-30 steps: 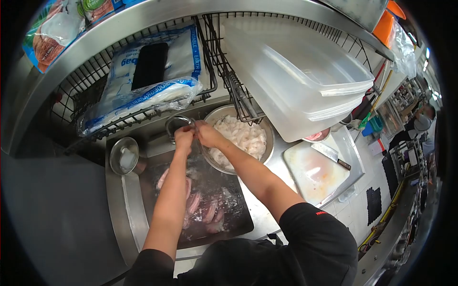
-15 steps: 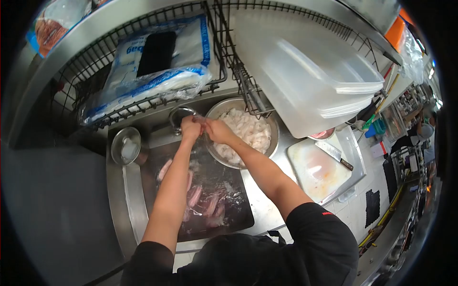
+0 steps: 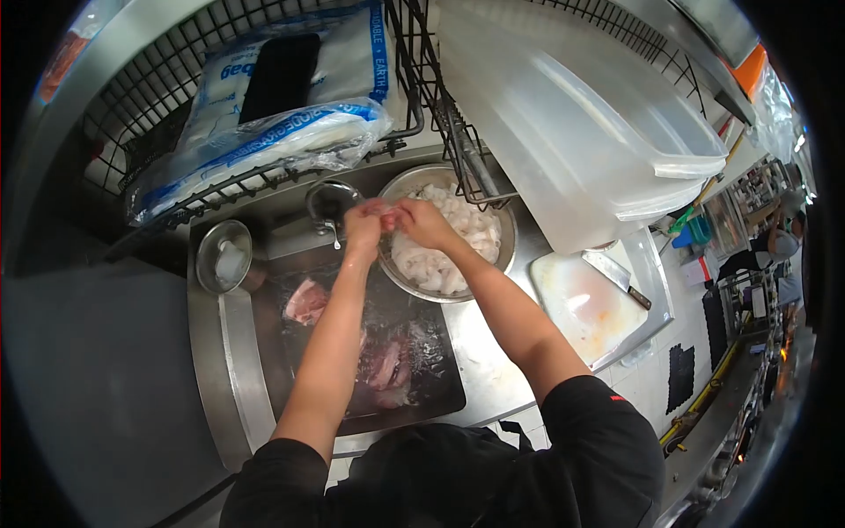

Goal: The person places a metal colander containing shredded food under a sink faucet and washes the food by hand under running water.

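Observation:
My left hand (image 3: pixel 363 227) and my right hand (image 3: pixel 426 223) meet at the left rim of a steel bowl (image 3: pixel 393 280). Both are closed, fingers pinched together around something small and pinkish that I cannot make out. The bowl holds a heap of whitish, wet raw pieces (image 3: pixel 480 231). Just left of my hands, a curved faucet (image 3: pixel 327 189) has water at its spout. Below lies a steel sink (image 3: pixel 431 400) with water in it. A pink raw piece (image 3: pixel 306 302) and several more pink raw pieces (image 3: pixel 387 370) lie there, partly hidden by my left forearm.
A small steel bowl (image 3: pixel 224 255) stands at the sink's left corner. On the right, a knife (image 3: pixel 616 278) lies on a white cutting board (image 3: pixel 576 304). Wire racks above hold bagged plastic (image 3: pixel 343 66), a black phone (image 3: pixel 280 77) and clear plastic bins (image 3: pixel 572 132).
My hands have shifted slightly right, away from the faucet and closer to the bowl. A pink piece now shows more fully at the sink's left. The view has tilted a little.

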`<state>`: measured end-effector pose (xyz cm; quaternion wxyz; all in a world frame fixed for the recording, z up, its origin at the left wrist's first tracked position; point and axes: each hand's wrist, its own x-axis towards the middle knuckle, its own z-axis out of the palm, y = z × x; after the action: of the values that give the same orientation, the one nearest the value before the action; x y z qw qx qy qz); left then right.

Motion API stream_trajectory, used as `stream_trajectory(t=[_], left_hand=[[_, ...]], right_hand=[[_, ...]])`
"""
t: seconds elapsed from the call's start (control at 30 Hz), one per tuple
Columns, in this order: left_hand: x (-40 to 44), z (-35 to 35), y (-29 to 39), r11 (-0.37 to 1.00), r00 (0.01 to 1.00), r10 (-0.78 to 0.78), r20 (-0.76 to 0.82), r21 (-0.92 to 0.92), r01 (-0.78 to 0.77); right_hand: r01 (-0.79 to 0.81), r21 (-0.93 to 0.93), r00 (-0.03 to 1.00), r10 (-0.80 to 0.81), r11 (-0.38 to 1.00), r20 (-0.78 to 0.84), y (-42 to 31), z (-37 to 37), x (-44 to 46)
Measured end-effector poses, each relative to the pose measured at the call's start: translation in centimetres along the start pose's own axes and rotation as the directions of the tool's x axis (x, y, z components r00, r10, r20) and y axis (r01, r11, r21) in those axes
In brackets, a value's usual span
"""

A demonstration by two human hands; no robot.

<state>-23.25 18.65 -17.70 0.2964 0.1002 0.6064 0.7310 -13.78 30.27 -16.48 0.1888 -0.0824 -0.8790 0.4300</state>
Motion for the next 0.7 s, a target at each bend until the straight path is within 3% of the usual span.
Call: stream_trajectory(t=[0.03,0.13,0.17,0.23,0.27,0.33,0.37,0.43,0.47,0.5,0.53,0.57,0.6,0.63,0.67,0.7], left_hand=[[0.0,-0.4,0.1,0.997,0.997,-0.018,-0.069,-0.078,0.012],[0.4,-2.4,0.0,0.997,0.998,-0.024,-0.064,-0.080,0.019],[0.7,-3.3,-0.1,1.000,1.000,0.026,-0.011,-0.004,-0.026],[0.1,-3.2,0.3,0.998,0.996,0.066,-0.060,0.022,-0.065],[-0.3,-3.3,0.6,0.995,0.990,0.093,-0.109,0.037,-0.089],[2.2,-6.0,-1.6,0.909,0.961,0.277,-0.015,0.329,-0.257],[1.0,-4.8,0.2,0.959,0.971,0.213,-0.111,0.216,-0.186],[1.5,-4.9,0.3,0.937,0.970,0.197,-0.141,0.318,-0.145],[2.7,-5.2,-0.4,0.924,0.973,0.193,-0.129,0.357,-0.136],[2.5,-4.9,0.0,0.938,0.974,0.193,-0.118,0.312,-0.148],[0.6,-3.7,2.4,0.932,0.971,0.186,-0.154,0.339,-0.125],[2.8,-4.7,0.2,0.846,0.956,0.268,-0.119,0.504,-0.174],[0.0,-3.4,3.3,0.813,0.973,0.208,-0.101,0.571,-0.115],[2.7,-4.3,0.4,0.909,0.990,0.129,-0.061,0.406,-0.093],[-0.3,-3.2,3.2,0.848,0.982,0.171,-0.075,0.519,-0.108],[0.6,-3.4,1.8,0.819,0.965,0.248,-0.087,0.551,-0.161]], right_hand=[[-0.009,0.000,1.000,0.009,1.000,0.005,-0.4,0.2,0.4],[0.040,-0.011,0.996,-0.040,0.999,-0.073,0.6,2.9,2.0],[0.054,-0.005,0.995,-0.054,0.999,-0.079,0.8,3.3,2.3],[-0.031,0.208,0.999,0.032,0.978,-0.002,-0.2,4.2,3.0],[-0.061,0.140,0.998,0.059,0.988,0.016,0.5,5.2,3.5],[-0.036,0.022,0.999,0.037,0.999,-0.019,1.4,6.5,3.8],[-0.004,-0.037,0.998,0.002,0.999,-0.058,1.0,6.3,3.9],[-0.053,0.045,0.998,0.054,0.998,-0.013,0.3,5.8,3.6],[0.049,0.104,0.994,-0.038,0.993,-0.098,0.9,6.4,3.8],[-0.060,0.259,0.996,0.073,0.964,-0.044,2.1,7.1,4.1],[-0.046,0.256,0.997,0.060,0.966,-0.048,2.2,6.9,4.0],[-0.035,0.248,0.997,0.050,0.968,-0.054,2.4,6.4,4.2],[-0.060,0.243,0.996,0.075,0.968,-0.054,4.2,6.7,4.3],[-0.088,0.239,0.993,0.104,0.967,-0.055,5.5,6.8,4.8],[-0.125,0.244,0.991,0.134,0.962,-0.021,5.8,6.4,4.7],[-0.169,0.250,0.985,0.170,0.953,0.015,5.3,5.8,4.9]])
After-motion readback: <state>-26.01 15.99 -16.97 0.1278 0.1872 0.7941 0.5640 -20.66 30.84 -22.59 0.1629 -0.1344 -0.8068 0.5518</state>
